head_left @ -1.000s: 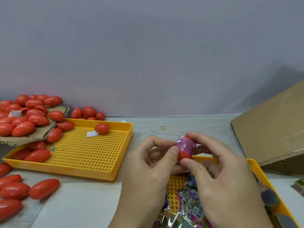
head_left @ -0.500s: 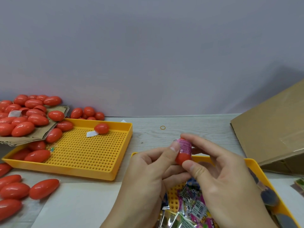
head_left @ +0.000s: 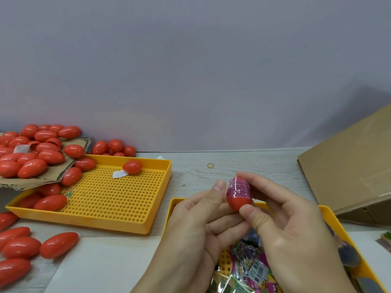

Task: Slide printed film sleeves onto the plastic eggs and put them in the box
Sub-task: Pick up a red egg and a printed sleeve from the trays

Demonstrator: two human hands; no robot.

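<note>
At the lower centre of the frame, the left hand [head_left: 190, 225] and right hand [head_left: 292, 227] pinch one egg [head_left: 239, 193] between thumbs and fingertips, a pink sleeve [head_left: 240, 187] round its upper half. Beyond, at right, stands the box [head_left: 349, 166]; loose eggs [head_left: 36, 153] crowd the left.

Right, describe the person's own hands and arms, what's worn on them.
Both hands, left hand and right hand, are bare: no gloves, rings or watch show. The wrists at the bottom edge are bare too, with no sleeve in view. Fingers have short, unpainted nails.
</note>
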